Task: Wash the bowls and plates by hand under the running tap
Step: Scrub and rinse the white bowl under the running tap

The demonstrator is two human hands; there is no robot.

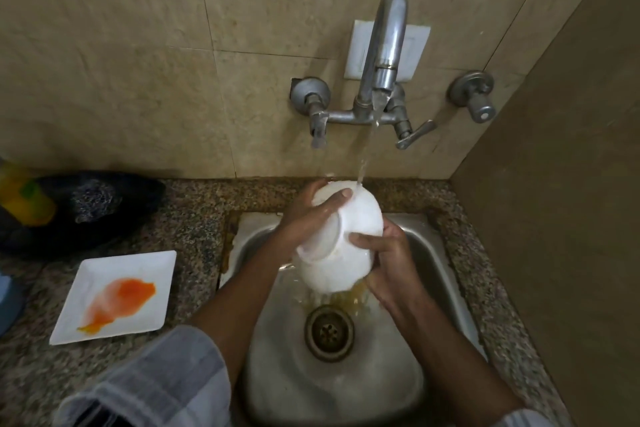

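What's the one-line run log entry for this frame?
step: rinsing bowl | left hand: holds bowl | right hand: holds bowl | tap: running | plate: stained, on counter

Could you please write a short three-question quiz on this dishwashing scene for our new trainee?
1. True or false: the tap is running onto the white bowl.
2. Which hand grips the bowl's upper edge: the left hand or the right hand?
3. Multiple choice: the square plate with the orange stain lies (A) in the sink, (B) on the counter left of the sink, (C) under the bowl.

Key: 1 true. 2 left hand; the right hand holds the lower side. 3 B.
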